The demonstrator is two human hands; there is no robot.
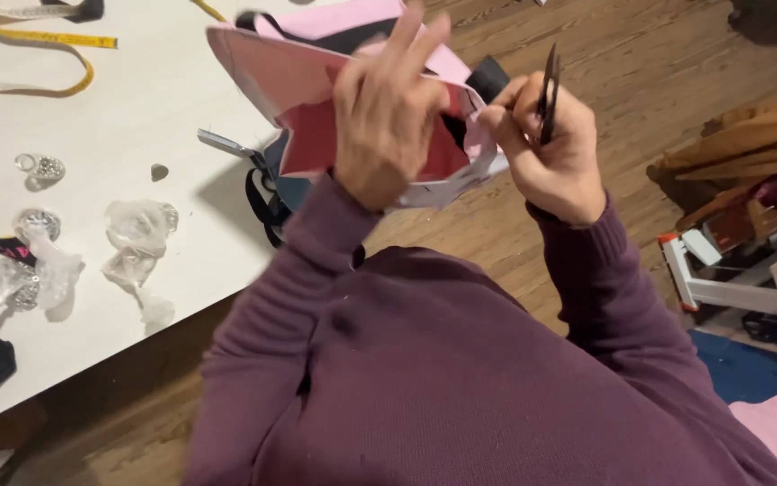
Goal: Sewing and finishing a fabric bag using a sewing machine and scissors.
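My left hand (381, 117) grips the pink fabric piece (316, 81) held up over the near table edge (181, 306), thumb and palm clamped on it, fingers partly stretched upward. My right hand (551, 148), just right of it, is closed around small black snips (548, 90), blades pointing up, knuckles touching the fabric's right edge.
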